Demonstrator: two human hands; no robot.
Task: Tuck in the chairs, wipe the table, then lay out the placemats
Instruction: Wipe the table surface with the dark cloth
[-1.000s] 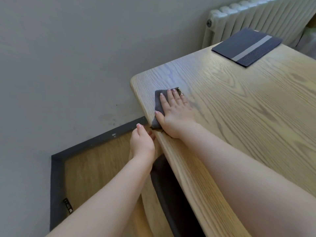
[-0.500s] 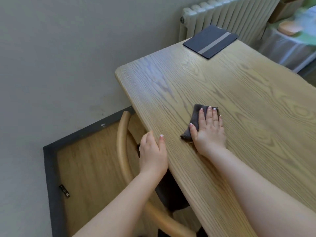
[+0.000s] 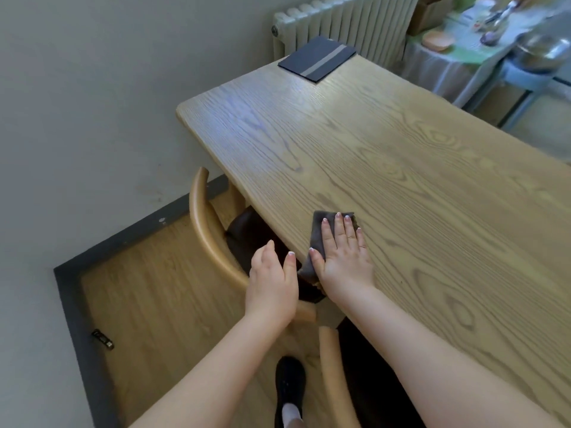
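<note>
Nearest to me, my shoe stands on the wood floor, just beside the curved back of a second chair that is pushed under the table's near edge.

My left hand hovers at that edge, fingers loosely bent and a little spread, holding nothing; I cannot tell whether it touches the wood. Below and left of it curves the wooden backrest of a chair, its dark seat tucked beneath the tabletop.

My right hand lies flat on a dark grey cloth, fingers straight and close together, pressing it down onto the table close to the near edge. One corner of the cloth hangs over the edge under my thumb.

Beyond the cloth the light oak top runs bare to the far corner, where the dark placemats with a pale stripe sit stacked, well apart from my hands.

Behind them a white radiator stands against the wall. To the right, a small side table with a green cover holds blurred dishes and a metal bowl.
</note>
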